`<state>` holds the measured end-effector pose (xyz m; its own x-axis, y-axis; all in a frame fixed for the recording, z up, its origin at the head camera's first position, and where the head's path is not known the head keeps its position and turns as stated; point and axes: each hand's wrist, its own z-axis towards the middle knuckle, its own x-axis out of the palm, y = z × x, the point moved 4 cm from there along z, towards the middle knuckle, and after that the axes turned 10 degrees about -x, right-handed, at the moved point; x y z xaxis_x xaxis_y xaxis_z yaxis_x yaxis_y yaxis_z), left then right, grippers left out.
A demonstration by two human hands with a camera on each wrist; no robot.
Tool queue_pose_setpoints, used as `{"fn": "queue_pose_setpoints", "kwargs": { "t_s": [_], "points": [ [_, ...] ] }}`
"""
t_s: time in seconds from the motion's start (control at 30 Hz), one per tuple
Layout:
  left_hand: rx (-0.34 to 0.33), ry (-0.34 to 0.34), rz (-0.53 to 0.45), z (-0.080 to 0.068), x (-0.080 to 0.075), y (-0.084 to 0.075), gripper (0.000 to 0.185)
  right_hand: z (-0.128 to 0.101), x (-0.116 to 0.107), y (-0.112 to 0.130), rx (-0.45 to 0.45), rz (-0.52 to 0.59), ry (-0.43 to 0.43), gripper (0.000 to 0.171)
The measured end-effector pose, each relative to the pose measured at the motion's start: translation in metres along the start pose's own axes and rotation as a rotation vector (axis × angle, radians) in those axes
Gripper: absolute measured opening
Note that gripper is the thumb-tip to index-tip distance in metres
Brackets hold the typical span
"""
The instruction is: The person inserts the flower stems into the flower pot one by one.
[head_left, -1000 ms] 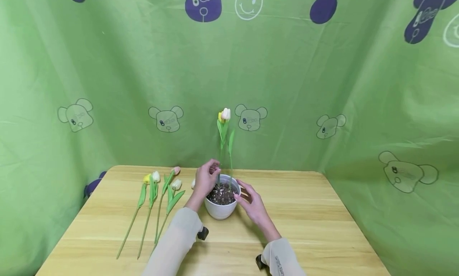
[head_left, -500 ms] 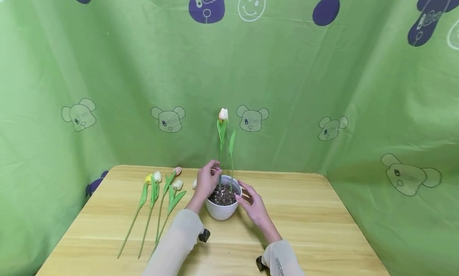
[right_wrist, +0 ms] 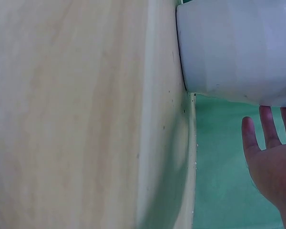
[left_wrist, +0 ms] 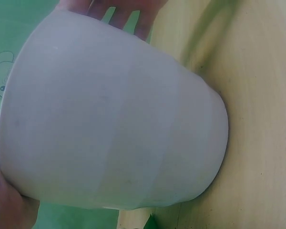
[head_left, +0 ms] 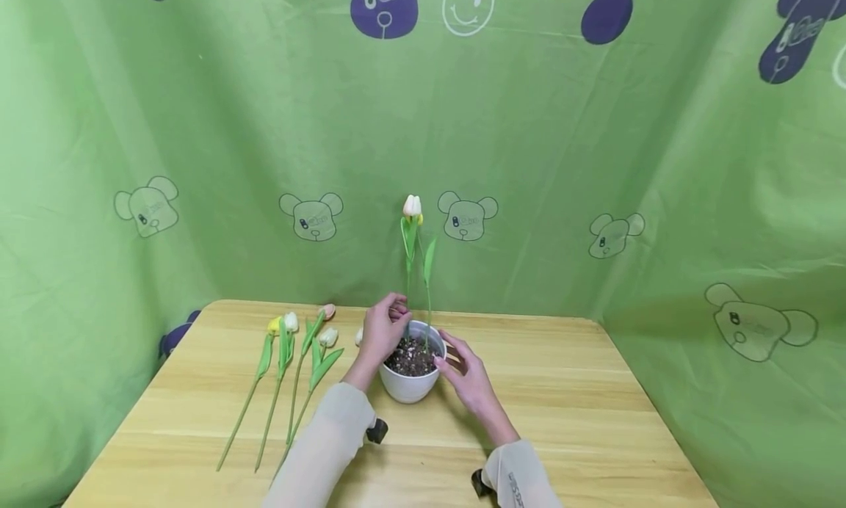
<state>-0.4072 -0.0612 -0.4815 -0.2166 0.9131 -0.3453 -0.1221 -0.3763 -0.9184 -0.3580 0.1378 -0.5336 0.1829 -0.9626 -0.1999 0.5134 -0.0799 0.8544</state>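
At the flowerpot's far left rim, my left hand [head_left: 386, 327] pinches the stem of an upright white tulip [head_left: 412, 206] between thumb and fingers. The lower end of its stem reaches down to the dark soil [head_left: 411, 360]. A second tulip stands in the soil to its right; its yellow bloom [head_left: 420, 219] is partly hidden behind the white one. My right hand [head_left: 468, 376] rests against the right side of the white flowerpot [head_left: 407, 387], thumb near the rim. In the right wrist view its fingers [right_wrist: 268, 126] look straight and spread beside the pot wall.
Several tulips lie left of the pot, among them a yellow tulip [head_left: 274, 326], a pink tulip [head_left: 327, 312] and a white tulip [head_left: 327, 338]. Another white bloom [head_left: 359, 337] shows behind my left wrist. A green curtain [head_left: 529, 126] surrounds the wooden table [head_left: 562, 420].
The white bloom has shifted slightly left relative to the yellow bloom, which now shows at its right side instead of its left. Both hands stay almost in place.
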Motion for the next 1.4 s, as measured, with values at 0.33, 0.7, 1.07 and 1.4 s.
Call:
{"fn": "queue_pose_setpoints", "kwargs": {
  "t_s": [0.33, 0.7, 1.07, 1.4],
  "points": [
    [-0.025, 0.0, -0.057, -0.001, -0.001, -0.001, 0.035, 0.0, 0.0, 0.0, -0.011, 0.014, -0.011, 0.057],
    [-0.014, -0.013, -0.131, -0.001, -0.005, -0.002, 0.035, 0.001, -0.001, -0.001, -0.026, 0.006, -0.004, 0.057],
    [-0.025, -0.009, -0.167, -0.009, -0.028, 0.007, 0.035, 0.001, -0.002, -0.003, -0.009, -0.006, -0.012, 0.059],
    [-0.038, 0.023, -0.121, -0.037, -0.081, 0.022, 0.04, 0.001, -0.002, -0.001, -0.005, 0.012, -0.01, 0.059]
  ]
}}
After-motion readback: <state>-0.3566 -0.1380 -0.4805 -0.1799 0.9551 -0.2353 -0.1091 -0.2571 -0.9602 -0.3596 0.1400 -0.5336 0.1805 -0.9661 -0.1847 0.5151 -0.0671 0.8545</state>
